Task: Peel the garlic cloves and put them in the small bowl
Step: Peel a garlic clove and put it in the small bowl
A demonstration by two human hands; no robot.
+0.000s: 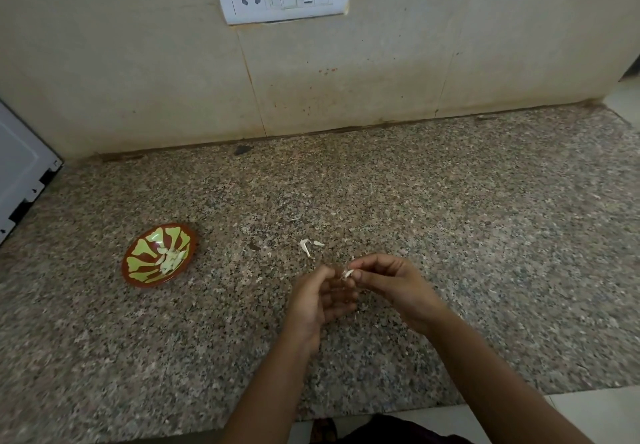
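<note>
Garlic clove (348, 273) is pinched between the thumb and fingertips of the right hand (391, 284), above the table (485, 235) and well to the right of the small bowl (138, 249). The left hand (320, 301) is just beside it, fingers curled toward the clove; I cannot tell whether they touch it.

To do this step well, the right pinch should probably stay firm on one end while a left nail catches the loose skin and draws it lengthwise. Peeling here rather than over the bowl lets the skin fall near the scraps of skin (306, 247) already on the table.

The clove looks small, pale and slender, with what may be a papery wisp at its tip. How much skin remains is too small to tell. Peeled cloves (169, 259) lie in the bowl.
</note>
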